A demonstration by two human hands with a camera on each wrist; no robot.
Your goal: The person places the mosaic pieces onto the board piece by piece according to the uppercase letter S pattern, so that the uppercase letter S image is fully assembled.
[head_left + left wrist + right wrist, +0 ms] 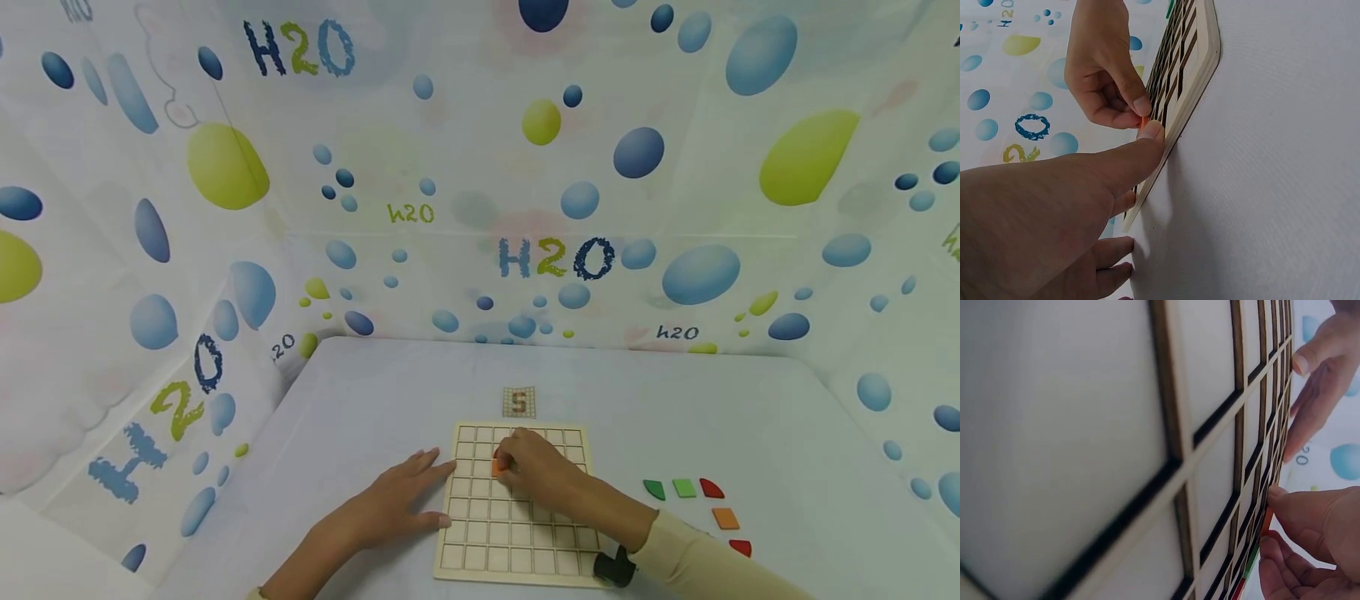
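A wooden grid board with square cells lies on the white table. My right hand is over its upper part, thumb and fingertips pinching a flat orange tile at a cell. In the right wrist view the orange tile shows between thumb and fingers, with a green piece and a red piece lying in the grid beyond it. My left hand has its fingers spread, thumb and fingertips touching the board's left edge. The right hand hides several cells.
Behind the board lies a small pattern card. To the right are loose pieces: a dark green quarter-round, a light green square, an orange square and red pieces. A black wrist device overlaps the board's lower right corner.
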